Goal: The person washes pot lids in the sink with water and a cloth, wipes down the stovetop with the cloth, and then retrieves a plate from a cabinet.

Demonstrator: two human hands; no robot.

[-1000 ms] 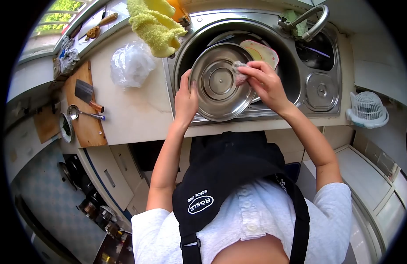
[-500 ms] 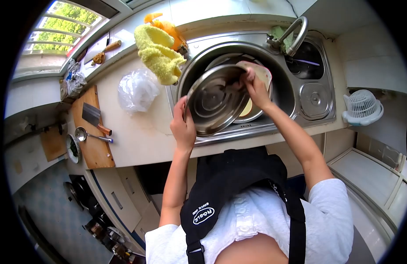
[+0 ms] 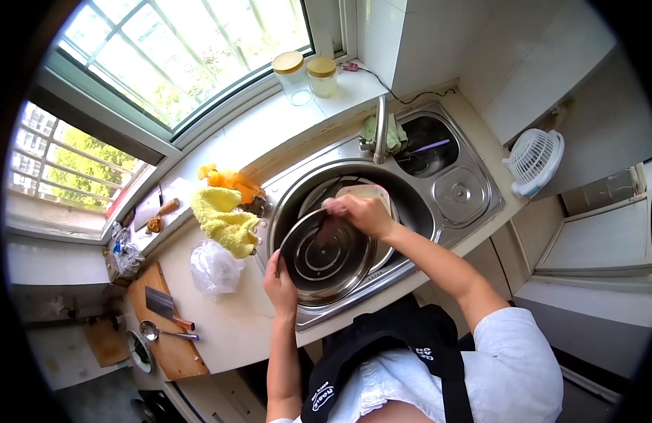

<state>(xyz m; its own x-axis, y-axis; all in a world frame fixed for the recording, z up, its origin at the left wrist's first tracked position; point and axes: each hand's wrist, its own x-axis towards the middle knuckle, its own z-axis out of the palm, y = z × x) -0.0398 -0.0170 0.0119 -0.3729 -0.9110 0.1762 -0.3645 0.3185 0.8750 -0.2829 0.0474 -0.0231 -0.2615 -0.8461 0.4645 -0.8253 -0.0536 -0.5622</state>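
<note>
A round stainless steel basin [image 3: 308, 264] is held tilted over the large sink bowl [image 3: 419, 215], its shiny inside facing me. My left hand [image 3: 279, 285] grips its left rim, thumb and fingers closed on the edge. My right hand [image 3: 364, 215] is closed at the upper rim; whether anything else is in its fingers cannot be made out. Behind the basin, a pale plate or board with a pink edge [image 3: 372, 192] and other metal ware are partly hidden in the sink.
The faucet [image 3: 381, 130] stands behind the sink. Left lie a yellow cloth [image 3: 223, 222], a clear plastic bag [image 3: 214, 268], and a wooden cutting board [image 3: 172, 352] with a cleaver [image 3: 159, 303] and ladle [image 3: 151, 331]. Two jars [image 3: 292, 77] sit on the sill. A white basket [image 3: 536, 162] hangs right.
My view has swung up towards the window. The basin is still in my left hand, now turned more face-up, and my right hand is bent further over its upper rim.
</note>
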